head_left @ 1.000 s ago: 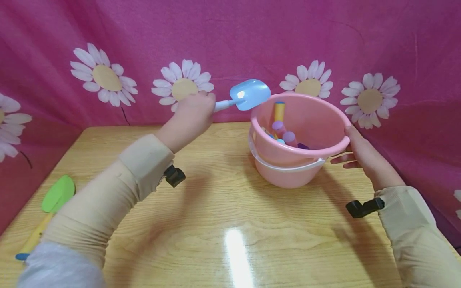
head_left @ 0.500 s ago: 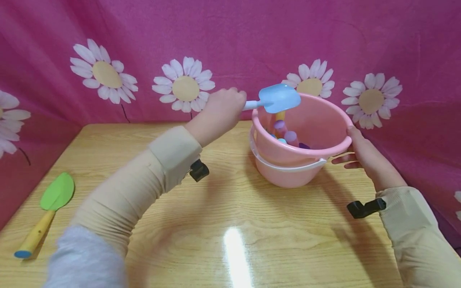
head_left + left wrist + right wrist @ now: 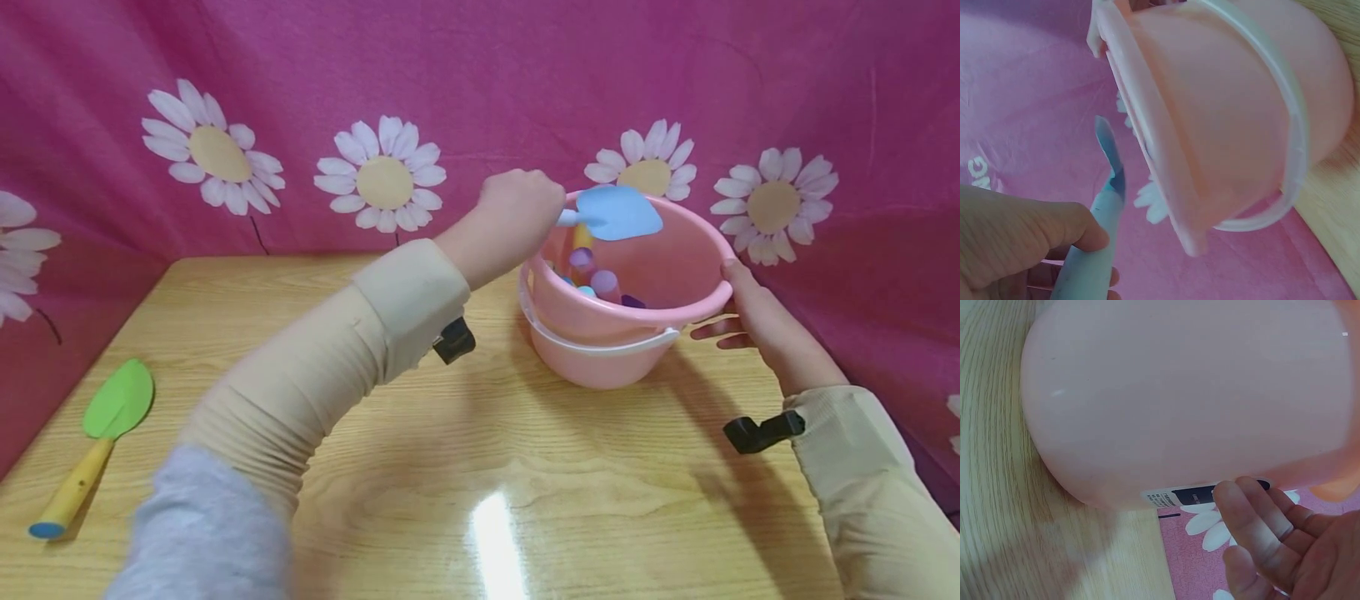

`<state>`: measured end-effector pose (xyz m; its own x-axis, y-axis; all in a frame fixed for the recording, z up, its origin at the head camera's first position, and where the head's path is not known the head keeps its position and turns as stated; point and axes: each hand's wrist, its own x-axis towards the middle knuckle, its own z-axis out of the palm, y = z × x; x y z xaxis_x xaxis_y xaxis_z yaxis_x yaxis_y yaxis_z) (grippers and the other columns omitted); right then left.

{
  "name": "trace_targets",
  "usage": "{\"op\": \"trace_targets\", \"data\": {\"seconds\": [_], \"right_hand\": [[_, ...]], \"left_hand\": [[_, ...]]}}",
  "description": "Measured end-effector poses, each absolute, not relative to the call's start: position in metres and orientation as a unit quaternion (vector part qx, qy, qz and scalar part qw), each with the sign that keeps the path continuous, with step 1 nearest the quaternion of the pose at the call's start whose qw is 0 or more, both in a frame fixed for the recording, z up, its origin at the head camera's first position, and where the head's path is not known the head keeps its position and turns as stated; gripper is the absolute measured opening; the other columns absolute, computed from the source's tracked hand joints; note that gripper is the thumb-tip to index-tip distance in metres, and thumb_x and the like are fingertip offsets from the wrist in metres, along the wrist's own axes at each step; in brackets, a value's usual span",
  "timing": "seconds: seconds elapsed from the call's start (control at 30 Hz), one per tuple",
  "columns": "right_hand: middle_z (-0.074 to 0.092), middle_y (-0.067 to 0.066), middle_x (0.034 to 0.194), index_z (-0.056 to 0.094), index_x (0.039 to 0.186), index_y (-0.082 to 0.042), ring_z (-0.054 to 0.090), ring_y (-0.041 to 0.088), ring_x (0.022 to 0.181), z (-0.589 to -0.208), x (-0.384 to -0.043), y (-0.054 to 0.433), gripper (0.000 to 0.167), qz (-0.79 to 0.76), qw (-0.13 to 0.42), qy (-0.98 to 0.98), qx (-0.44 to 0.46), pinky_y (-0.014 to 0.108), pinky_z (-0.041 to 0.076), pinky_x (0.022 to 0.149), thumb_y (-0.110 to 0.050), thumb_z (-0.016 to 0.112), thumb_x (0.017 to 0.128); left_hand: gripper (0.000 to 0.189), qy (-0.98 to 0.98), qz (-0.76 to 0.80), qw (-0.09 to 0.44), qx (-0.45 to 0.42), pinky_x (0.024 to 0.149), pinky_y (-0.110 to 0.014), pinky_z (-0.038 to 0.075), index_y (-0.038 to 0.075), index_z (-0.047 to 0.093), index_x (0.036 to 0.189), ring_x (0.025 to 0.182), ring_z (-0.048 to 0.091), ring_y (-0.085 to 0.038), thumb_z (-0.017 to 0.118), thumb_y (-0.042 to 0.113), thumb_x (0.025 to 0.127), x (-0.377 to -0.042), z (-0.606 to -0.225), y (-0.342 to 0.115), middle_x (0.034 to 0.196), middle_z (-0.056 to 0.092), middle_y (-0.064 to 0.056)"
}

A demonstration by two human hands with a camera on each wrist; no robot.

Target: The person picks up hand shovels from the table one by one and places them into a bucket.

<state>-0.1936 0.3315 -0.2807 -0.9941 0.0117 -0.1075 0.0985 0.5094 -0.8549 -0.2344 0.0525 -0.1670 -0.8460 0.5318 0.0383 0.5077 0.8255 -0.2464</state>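
Note:
My left hand (image 3: 517,212) grips the pale handle of a light blue toy shovel (image 3: 621,213), its blade over the mouth of a pink bucket (image 3: 600,368). In the left wrist view the thumb lies along the shovel's handle (image 3: 1094,250), outside the bucket's rim. At the bucket's right side, my right hand (image 3: 765,325) holds the rim, thumb on top and fingers spread below it. The right wrist view has these fingers (image 3: 1244,519) by a label on the bucket's wall. Inside the bucket stand a yellow handle (image 3: 582,237) and purple-ended pieces (image 3: 605,285); their lower parts are hidden.
A green-bladed trowel (image 3: 97,442) with a yellow handle lies on the wooden table (image 3: 390,500) at the far left. The bucket's white bail (image 3: 600,348) hangs down its front. A magenta cloth (image 3: 480,67) with daisies hangs behind and beside the table.
My left hand has carried the blue shovel rightward, from left of the bucket to over its mouth. The right hand and the bucket have barely moved.

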Motion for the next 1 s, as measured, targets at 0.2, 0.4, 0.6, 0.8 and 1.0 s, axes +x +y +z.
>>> {"op": "trace_targets", "data": {"seconds": [0.2,0.4,0.6,0.8,1.0], "right_hand": [[0.062,-0.011,0.076,0.047,0.114,-0.012,0.064,0.015,0.068,-0.280,-0.195,0.331,0.065,-0.490,0.044,0.870,0.033,0.037,0.048,0.056,-0.064,0.018,0.087],[0.062,-0.013,0.075,0.047,0.110,-0.017,0.064,0.013,0.068,-0.281,-0.193,0.333,0.058,-0.498,0.054,0.865,0.029,0.035,0.048,0.056,-0.062,0.018,0.088],[0.062,-0.015,0.074,0.046,0.108,-0.021,0.064,0.011,0.067,-0.282,-0.193,0.333,0.053,-0.502,0.052,0.863,0.019,0.035,0.048,0.055,-0.061,0.017,0.089],[0.062,-0.014,0.074,0.047,0.103,-0.020,0.064,0.011,0.067,-0.282,-0.193,0.333,0.053,-0.510,0.058,0.858,0.016,0.034,0.047,0.055,-0.061,0.017,0.088],[0.062,-0.014,0.075,0.048,0.103,-0.020,0.064,0.012,0.068,-0.281,-0.193,0.333,0.053,-0.505,0.055,0.861,0.018,0.035,0.047,0.055,-0.061,0.018,0.089]], "left_hand": [[0.026,-0.949,0.145,0.029,-0.278,0.067,-0.032,0.050,0.016,0.056,0.113,0.086,0.053,-0.014,0.051,0.016,0.087,-0.227,-0.163,0.069,0.100,0.052,-0.001],[0.039,-0.945,0.164,0.014,-0.282,0.067,-0.032,0.048,0.021,0.052,0.122,0.090,0.049,-0.014,0.056,0.028,0.084,-0.222,-0.162,0.086,0.106,0.050,0.001],[0.045,-0.929,0.197,0.027,-0.312,0.074,-0.033,0.044,0.026,0.054,0.120,0.093,0.048,-0.014,0.061,0.037,0.076,-0.219,-0.163,0.103,0.107,0.052,0.005],[0.033,-0.903,0.250,0.042,-0.347,0.060,-0.025,0.036,0.029,0.057,0.112,0.082,0.041,-0.009,0.053,0.026,0.079,-0.215,-0.170,0.120,0.097,0.052,0.010],[0.031,-0.898,0.271,0.043,-0.344,0.071,-0.026,0.041,0.032,0.056,0.114,0.082,0.046,-0.004,0.043,0.023,0.087,-0.212,-0.179,0.133,0.096,0.054,0.012]]}}
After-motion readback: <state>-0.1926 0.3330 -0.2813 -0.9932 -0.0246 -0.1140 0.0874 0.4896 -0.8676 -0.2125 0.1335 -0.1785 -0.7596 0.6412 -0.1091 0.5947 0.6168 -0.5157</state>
